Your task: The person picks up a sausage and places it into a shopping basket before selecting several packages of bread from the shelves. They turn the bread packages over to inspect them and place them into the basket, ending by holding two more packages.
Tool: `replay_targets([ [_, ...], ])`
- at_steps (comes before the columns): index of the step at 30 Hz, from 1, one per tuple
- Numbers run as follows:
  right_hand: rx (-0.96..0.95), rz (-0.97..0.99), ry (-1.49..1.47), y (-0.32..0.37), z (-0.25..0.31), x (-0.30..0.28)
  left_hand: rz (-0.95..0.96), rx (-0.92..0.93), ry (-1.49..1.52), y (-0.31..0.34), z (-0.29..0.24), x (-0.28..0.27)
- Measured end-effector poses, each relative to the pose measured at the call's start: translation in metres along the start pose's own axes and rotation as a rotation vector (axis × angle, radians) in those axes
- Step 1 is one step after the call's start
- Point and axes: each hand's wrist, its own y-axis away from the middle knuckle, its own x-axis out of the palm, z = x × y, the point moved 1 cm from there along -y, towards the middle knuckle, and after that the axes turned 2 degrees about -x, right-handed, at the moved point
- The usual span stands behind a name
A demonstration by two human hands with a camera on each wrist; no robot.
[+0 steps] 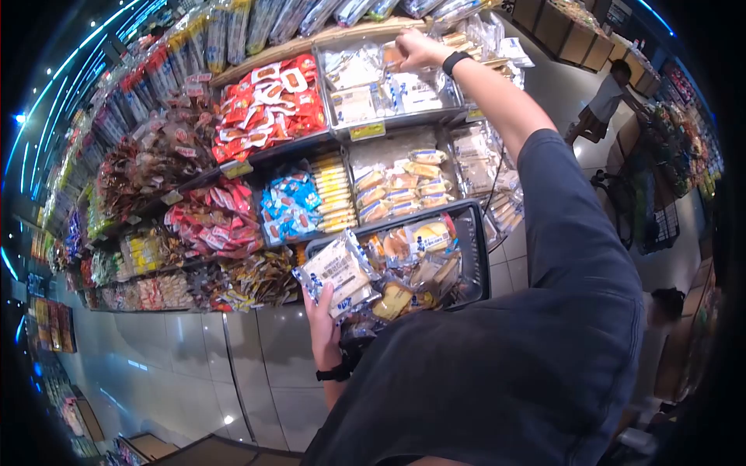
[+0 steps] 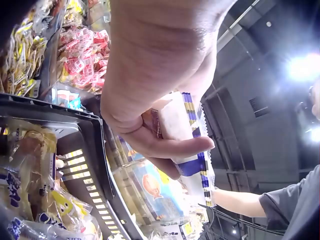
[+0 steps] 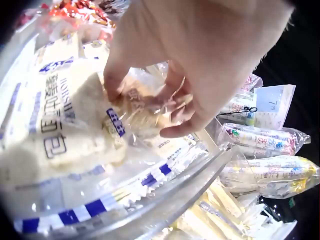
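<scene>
My left hand (image 1: pixel 322 320) grips a white packet of bread (image 1: pixel 336 270), its wrapper edged with blue stripes, above the near side of a black basket (image 1: pixel 483 252). In the left wrist view the fingers (image 2: pixel 165 147) curl round this packet's edge. My right hand (image 1: pixel 422 51) reaches into a clear bin (image 1: pixel 400 122) at the back of the display. In the right wrist view its thumb and fingers pinch a clear-wrapped brown bread (image 3: pixel 137 95). A large white bread packet (image 3: pixel 65 115) with dark print lies beside it.
The basket holds several wrapped breads (image 1: pixel 396 299). Red snack packets (image 1: pixel 272 105) fill the neighbouring bin, with blue packets (image 1: pixel 291 194) and small wrapped breads (image 1: pixel 404 186) in the nearer row. Long bagged goods (image 1: pixel 264 27) stand behind. A person (image 1: pixel 606 101) is in the right aisle.
</scene>
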Motion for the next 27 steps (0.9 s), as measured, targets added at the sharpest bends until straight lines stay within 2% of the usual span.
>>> replay_targets([
  [1,-0.072,-0.106,0.049,0.005,0.0,0.001,-0.004,0.008,0.007,0.001,0.001,-0.002],
  [3,-0.115,-0.192,0.075,0.004,-0.013,0.006,-0.006,0.002,0.019,0.002,0.001,-0.003],
  [4,-0.172,-0.309,0.119,0.009,-0.004,-0.006,-0.012,0.005,0.028,0.002,0.002,-0.005],
  [5,-0.042,-0.151,0.206,0.009,0.001,-0.017,-0.015,0.008,0.037,0.001,0.005,-0.006],
  [7,-0.132,-0.437,0.17,0.004,-0.001,-0.014,-0.017,0.017,0.045,0.001,0.006,-0.005],
  [9,-0.151,-0.503,0.078,-0.001,-0.001,-0.01,-0.026,0.005,0.018,0.002,0.004,-0.003],
  [11,-0.159,-0.504,0.026,-0.002,0.012,-0.008,-0.022,-0.013,0.0,0.003,0.003,-0.001],
  [12,-0.115,-0.37,0.03,0.003,0.031,-0.023,-0.016,-0.017,0.004,0.003,0.003,0.001],
  [13,-0.102,-0.378,-0.019,0.001,0.037,-0.019,-0.011,-0.02,0.007,0.003,0.003,0.002],
  [15,-0.121,-0.478,0.065,0.008,0.054,-0.008,-0.004,-0.021,0.011,0.003,0.002,0.006],
  [16,-0.048,-0.375,-0.009,0.007,0.06,-0.006,-0.007,-0.022,0.008,0.002,0.003,0.006],
  [17,-0.044,-0.372,-0.011,0.011,0.065,-0.005,-0.011,-0.022,0.004,0.002,0.003,0.004],
  [19,0.149,-0.398,-0.42,0.019,0.076,0.0,0.021,-0.058,0.048,0.002,0.003,-0.007],
  [20,0.209,-0.416,-0.76,0.021,0.078,0.012,0.024,-0.052,0.056,0.002,0.004,-0.01],
  [21,0.308,-0.406,-0.809,0.04,0.096,0.0,0.028,-0.047,0.065,0.002,0.004,-0.012],
  [23,0.143,-0.117,-1.295,0.069,0.123,-0.02,0.025,-0.051,0.071,0.003,0.005,-0.017],
  [24,0.149,-0.035,-1.463,0.091,0.145,-0.034,0.021,-0.051,0.076,0.003,0.007,-0.02],
  [25,0.204,-0.023,-1.403,0.103,0.141,-0.024,0.017,-0.049,0.081,0.003,0.008,-0.023],
  [27,0.492,0.059,-1.404,0.137,0.144,-0.011,0.022,-0.053,0.079,0.003,0.009,-0.027],
])
